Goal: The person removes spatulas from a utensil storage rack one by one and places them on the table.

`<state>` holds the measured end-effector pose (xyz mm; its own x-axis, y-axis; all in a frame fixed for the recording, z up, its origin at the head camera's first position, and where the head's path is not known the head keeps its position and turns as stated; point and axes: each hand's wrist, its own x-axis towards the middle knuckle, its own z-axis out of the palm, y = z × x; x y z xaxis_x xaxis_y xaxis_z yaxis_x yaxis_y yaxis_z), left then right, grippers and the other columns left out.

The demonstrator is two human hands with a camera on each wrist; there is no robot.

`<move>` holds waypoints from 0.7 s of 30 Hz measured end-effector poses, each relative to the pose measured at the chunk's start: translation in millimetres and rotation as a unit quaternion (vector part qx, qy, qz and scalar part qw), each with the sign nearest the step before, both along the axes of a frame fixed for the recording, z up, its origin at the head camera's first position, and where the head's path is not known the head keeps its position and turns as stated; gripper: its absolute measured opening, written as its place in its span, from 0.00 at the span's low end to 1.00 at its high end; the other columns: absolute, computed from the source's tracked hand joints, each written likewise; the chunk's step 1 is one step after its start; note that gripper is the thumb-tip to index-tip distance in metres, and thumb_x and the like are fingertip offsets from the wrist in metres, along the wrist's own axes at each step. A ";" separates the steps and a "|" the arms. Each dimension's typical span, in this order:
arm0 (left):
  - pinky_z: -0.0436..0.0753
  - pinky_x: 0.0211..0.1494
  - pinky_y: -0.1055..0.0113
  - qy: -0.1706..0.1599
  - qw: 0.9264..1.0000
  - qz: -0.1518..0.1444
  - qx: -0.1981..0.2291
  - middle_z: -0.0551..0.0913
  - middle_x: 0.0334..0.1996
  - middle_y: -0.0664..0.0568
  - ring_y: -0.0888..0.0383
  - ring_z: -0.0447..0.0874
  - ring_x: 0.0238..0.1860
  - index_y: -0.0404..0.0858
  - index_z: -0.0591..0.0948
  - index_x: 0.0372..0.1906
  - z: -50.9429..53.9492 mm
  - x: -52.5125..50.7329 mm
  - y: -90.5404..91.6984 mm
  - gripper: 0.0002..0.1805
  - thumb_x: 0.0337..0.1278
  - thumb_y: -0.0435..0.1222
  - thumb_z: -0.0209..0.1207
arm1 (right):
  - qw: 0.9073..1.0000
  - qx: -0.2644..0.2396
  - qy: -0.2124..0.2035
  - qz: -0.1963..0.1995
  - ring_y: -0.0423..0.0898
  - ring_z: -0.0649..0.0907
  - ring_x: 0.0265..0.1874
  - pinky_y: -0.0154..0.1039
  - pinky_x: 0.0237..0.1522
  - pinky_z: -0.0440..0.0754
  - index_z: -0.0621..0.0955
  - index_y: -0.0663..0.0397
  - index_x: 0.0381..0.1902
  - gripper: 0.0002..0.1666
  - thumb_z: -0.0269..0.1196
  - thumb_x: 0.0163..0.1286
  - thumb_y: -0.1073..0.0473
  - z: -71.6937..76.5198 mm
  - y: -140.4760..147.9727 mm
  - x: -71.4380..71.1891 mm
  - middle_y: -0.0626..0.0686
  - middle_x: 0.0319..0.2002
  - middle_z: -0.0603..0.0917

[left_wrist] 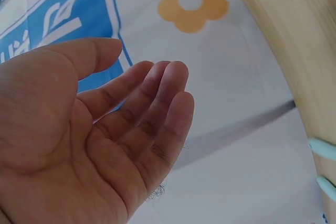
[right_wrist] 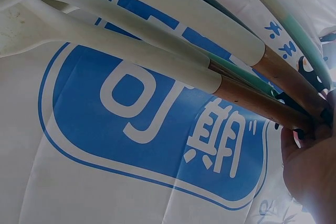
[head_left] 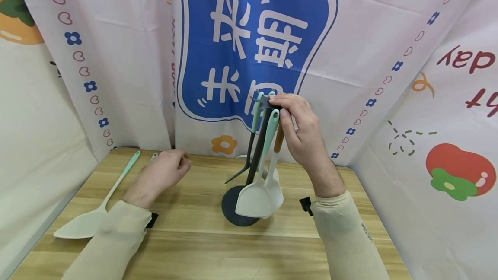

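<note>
A dark utensil stand point(head_left: 254, 159) with a round base is upright on the table, bearing several hung utensils. Among these are a mint-handled pale turner point(head_left: 254, 200) and, in the right wrist view, wooden handles point(right_wrist: 262, 106) on pale shafts. My right hand point(head_left: 301, 128) grips the top of the stand, its fingers over the hooks and its thumb beside a wooden handle; the exact contact is partly hidden. My left hand point(head_left: 163, 172), over the table's left part, holds nothing; in the left wrist view its fingers are loosely bent. Left of it lies a mint-handled turner point(head_left: 83, 224).
Another mint handle end point(head_left: 154, 156) shows behind my left hand; the rest of it is hidden. The wooden table point(head_left: 194, 245) meets a printed white curtain point(head_left: 330, 90) at the back. Similar printed cloth hangs at both sides.
</note>
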<state>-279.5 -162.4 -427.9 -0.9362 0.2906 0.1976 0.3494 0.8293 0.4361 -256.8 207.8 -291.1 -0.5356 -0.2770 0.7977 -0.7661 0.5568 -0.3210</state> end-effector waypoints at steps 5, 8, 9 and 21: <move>0.80 0.37 0.62 0.005 1.000 -0.004 0.020 0.87 0.36 0.51 0.58 0.79 0.32 0.30 0.89 0.61 5.1 0.9 17.0 0.14 0.89 0.36 0.61 | 1.000 0.001 0.005 0.002 0.61 0.82 0.79 0.57 0.89 0.77 0.88 0.61 0.69 0.21 0.52 0.95 0.62 1.0 -0.2 0.5 0.63 0.73 0.88; 0.79 0.37 0.62 0.013 1.000 -0.006 0.025 0.87 0.35 0.51 0.58 0.79 0.32 0.31 0.90 0.61 8.0 2.1 26.9 0.14 0.89 0.36 0.62 | 1.000 0.001 0.005 0.002 0.61 0.82 0.79 0.57 0.89 0.77 0.88 0.61 0.69 0.21 0.52 0.95 0.62 1.6 -0.6 1.2 0.63 0.73 0.88; 0.79 0.37 0.62 0.017 0.999 -0.006 0.027 0.87 0.35 0.51 0.57 0.79 0.32 0.32 0.90 0.60 8.6 2.4 30.0 0.13 0.89 0.35 0.62 | 1.000 0.001 0.005 0.002 0.61 0.82 0.79 0.57 0.89 0.77 0.88 0.61 0.69 0.21 0.52 0.95 0.62 1.6 -0.7 1.3 0.63 0.73 0.88; 0.85 0.40 0.61 0.037 0.998 -0.022 0.046 0.90 0.39 0.49 0.57 0.82 0.35 0.34 0.90 0.55 17.0 6.2 60.2 0.08 0.87 0.34 0.64 | 1.000 -0.003 0.001 0.003 0.61 0.82 0.79 0.58 0.88 0.78 0.88 0.62 0.69 0.21 0.51 0.95 0.63 -0.3 -0.5 -0.5 0.63 0.73 0.88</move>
